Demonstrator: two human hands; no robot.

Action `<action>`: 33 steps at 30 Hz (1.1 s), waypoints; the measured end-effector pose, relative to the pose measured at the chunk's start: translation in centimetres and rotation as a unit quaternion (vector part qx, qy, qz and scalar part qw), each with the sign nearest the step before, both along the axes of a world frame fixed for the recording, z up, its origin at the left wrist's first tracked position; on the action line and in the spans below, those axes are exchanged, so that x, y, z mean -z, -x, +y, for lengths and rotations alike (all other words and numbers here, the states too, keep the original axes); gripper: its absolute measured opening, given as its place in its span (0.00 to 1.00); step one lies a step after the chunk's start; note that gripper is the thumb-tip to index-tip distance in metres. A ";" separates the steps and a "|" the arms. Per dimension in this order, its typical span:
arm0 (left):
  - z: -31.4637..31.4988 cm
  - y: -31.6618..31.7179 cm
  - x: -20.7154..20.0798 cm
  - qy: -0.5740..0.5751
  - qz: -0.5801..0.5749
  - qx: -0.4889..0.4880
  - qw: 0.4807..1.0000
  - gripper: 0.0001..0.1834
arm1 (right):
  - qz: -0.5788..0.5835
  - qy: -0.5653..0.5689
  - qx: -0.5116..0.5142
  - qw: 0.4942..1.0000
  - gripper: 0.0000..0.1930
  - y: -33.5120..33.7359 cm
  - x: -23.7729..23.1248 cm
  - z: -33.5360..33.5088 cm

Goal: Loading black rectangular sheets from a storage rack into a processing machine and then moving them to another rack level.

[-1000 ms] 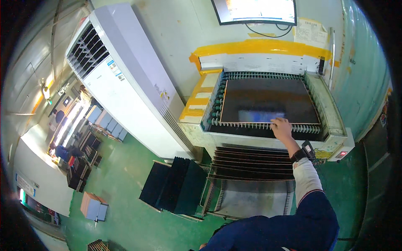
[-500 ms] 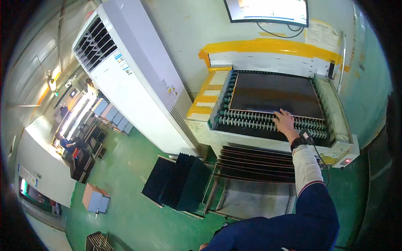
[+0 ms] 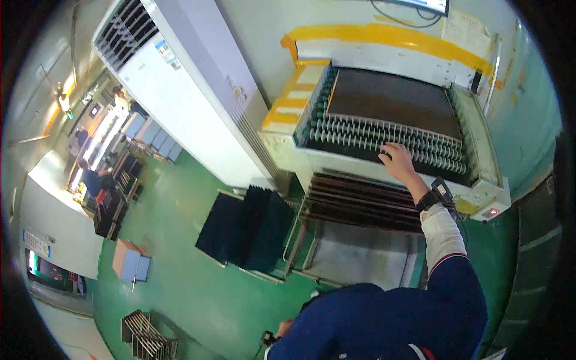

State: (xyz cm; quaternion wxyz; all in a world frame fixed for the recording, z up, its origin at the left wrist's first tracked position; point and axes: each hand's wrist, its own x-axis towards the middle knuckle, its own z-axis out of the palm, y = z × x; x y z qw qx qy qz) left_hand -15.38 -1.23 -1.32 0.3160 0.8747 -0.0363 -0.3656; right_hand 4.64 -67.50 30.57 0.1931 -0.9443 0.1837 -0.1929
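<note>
A flat dark brown panel (image 3: 393, 102) lies on the rows of pale disc rollers (image 3: 366, 133) in a cream-coloured roller machine (image 3: 492, 162). Over the front rollers is my right hand (image 3: 397, 162), its fingers apart and slightly bent, holding nothing. It is clear of the panel's near edge; whether the fingertips touch the rollers I cannot tell. My left hand (image 3: 284, 328) shows only in part, low beside my body, with its fingers hidden. Below the machine's front, several dark boards (image 3: 360, 207) stand in a metal rack (image 3: 360, 255).
Left of the rack, a stand holds black panels (image 3: 246, 231). A tall white air conditioner (image 3: 186, 90) stands beside the machine. Across the green floor (image 3: 180, 252) are a small box-like cart (image 3: 131, 262) and a slatted rack (image 3: 147, 336). People work at a bright line far left.
My right hand has drawn back from the panel's near edge to the front rollers. The panel sits slightly farther in, with more rollers showing. My view has tipped downward, and part of my left hand appears.
</note>
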 end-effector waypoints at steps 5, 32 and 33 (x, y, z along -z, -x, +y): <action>1.3 0.6 0.5 0.004 0.008 0.029 1.000 0.17 | -0.124 -0.054 -0.134 0.982 0.12 4.6 -0.2 7.5; 3.1 0.9 -0.9 -0.032 0.096 -0.085 0.991 0.13 | 0.012 -0.062 -0.070 0.996 0.11 14.6 3.9 20.5; 3.1 1.1 -1.1 -0.032 0.090 -0.098 0.991 0.13 | 0.006 -0.064 -0.083 0.994 0.11 14.2 4.3 20.2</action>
